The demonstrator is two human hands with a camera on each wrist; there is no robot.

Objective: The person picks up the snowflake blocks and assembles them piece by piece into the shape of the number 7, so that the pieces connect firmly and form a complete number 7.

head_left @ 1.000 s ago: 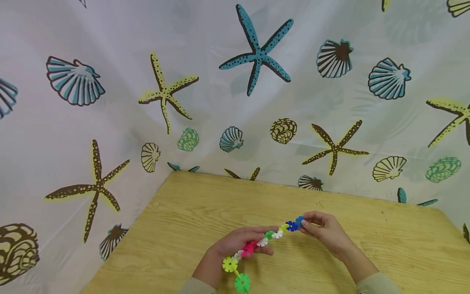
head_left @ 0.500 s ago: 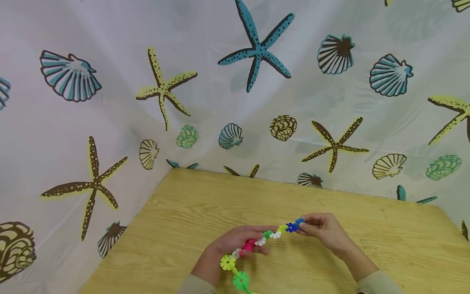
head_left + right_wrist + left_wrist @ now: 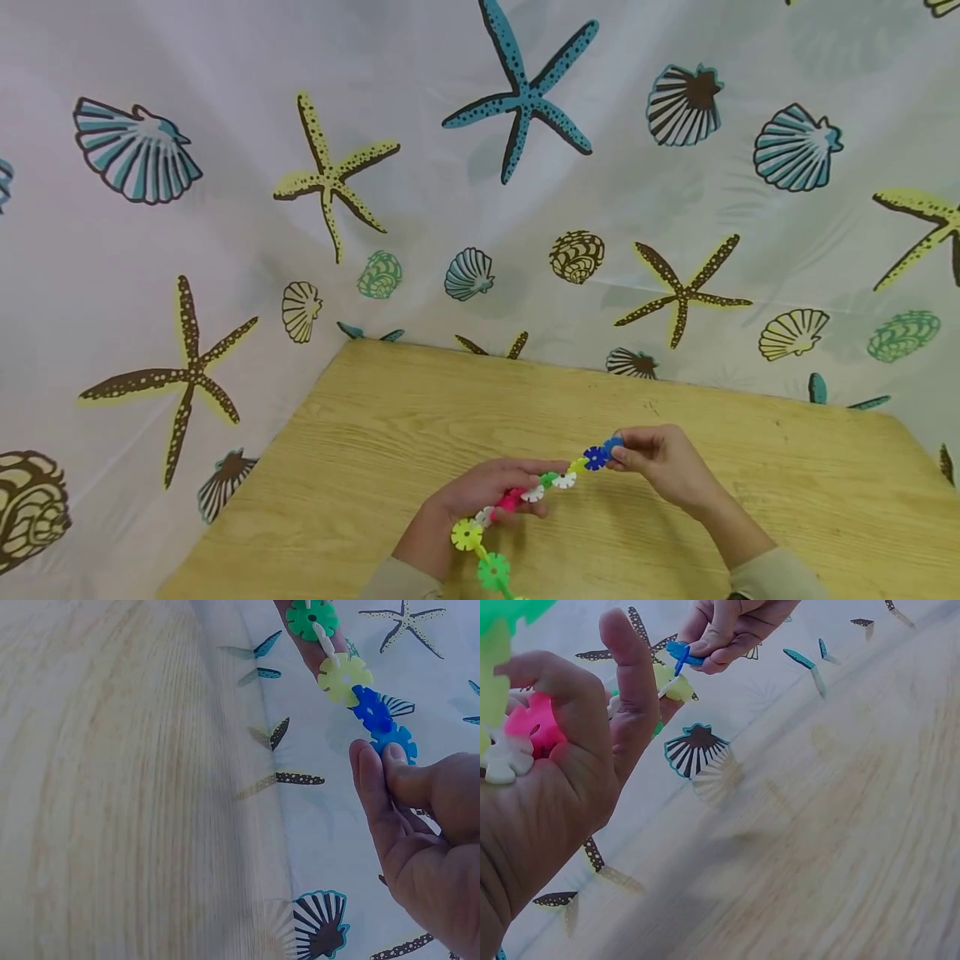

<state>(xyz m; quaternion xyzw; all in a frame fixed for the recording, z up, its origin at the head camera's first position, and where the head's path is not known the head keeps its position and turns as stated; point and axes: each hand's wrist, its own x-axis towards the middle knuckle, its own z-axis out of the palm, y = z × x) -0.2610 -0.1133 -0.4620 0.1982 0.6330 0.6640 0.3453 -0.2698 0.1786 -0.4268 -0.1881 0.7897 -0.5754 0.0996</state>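
Note:
A chain of notched plastic interlocking discs hangs above the table between both hands. Its discs are green, yellow, white, pink and blue. My left hand holds the middle of the chain, which crosses the palm with a pink disc by the curled fingers. At the far end, my right hand pinches a light blue disc between thumb and fingers. That disc joins a dark blue disc, followed by a yellow disc. The chain's near end drops past a green disc and out of the head view.
The wooden table lies beneath both hands. A white curtain printed with starfish and shells stands along its back and left side.
The head view has tilted down slightly. Both hands keep their hold on the chain, with only small shifts; the right hand has risen a little with the blue end.

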